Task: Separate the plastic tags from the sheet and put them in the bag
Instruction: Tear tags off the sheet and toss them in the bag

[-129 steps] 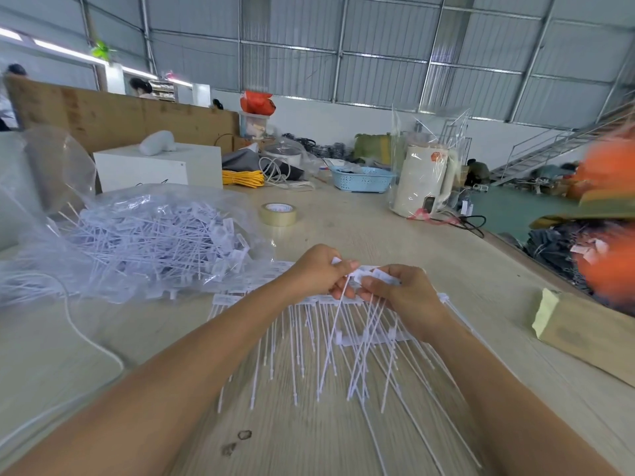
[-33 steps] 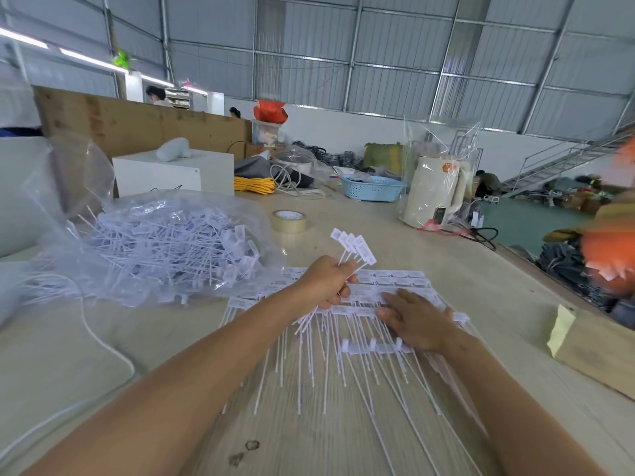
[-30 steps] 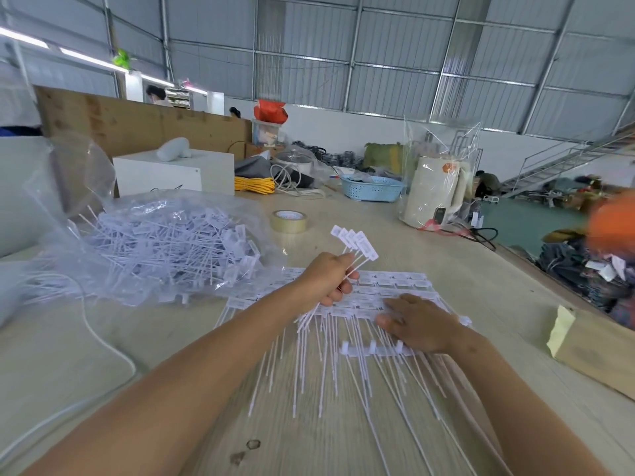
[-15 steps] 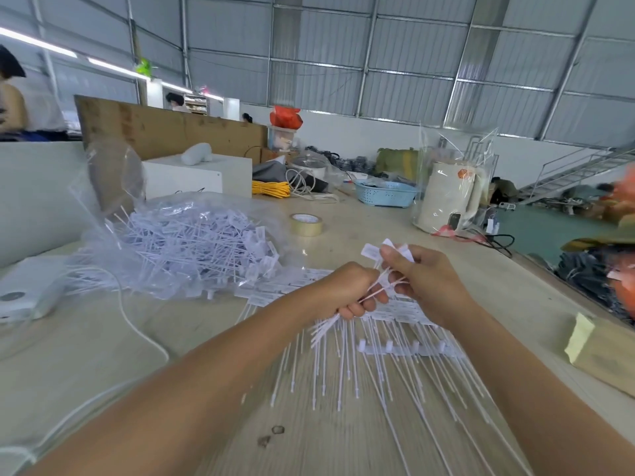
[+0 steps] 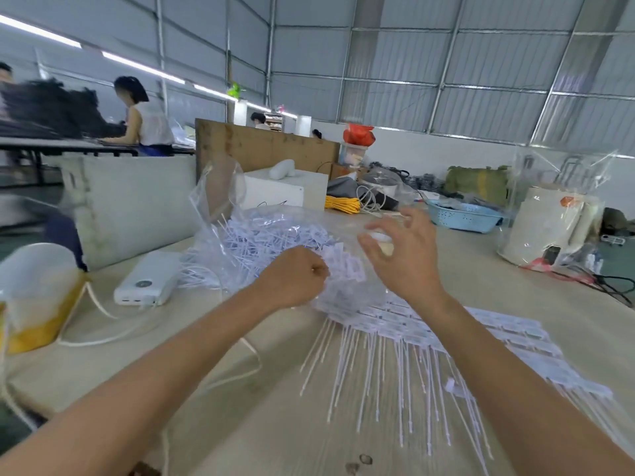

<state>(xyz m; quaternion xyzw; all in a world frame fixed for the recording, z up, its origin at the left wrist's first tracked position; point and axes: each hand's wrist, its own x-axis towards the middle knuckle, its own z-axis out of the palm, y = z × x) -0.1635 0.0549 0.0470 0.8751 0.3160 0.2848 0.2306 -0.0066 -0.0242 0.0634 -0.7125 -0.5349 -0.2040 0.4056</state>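
A clear plastic bag full of loose white plastic tags lies on the wooden table, left of centre. My left hand is curled into a fist at the bag's near right side and grips a bunch of separated tags, whose flat heads stick out to the right of the fist. My right hand hovers just right of them with its fingers spread and holds nothing. The sheet of joined tags lies flat on the table under my right forearm, stems pointing toward me.
A white power bank with a white cable lies left of the bag, beside a white and yellow container. Behind stand a white box, a blue basket and a bagged kettle. A person works at the far left.
The view has swung left. My left hand has carried the bunch of tags left to the bag. My right hand has let go of them and spread open.
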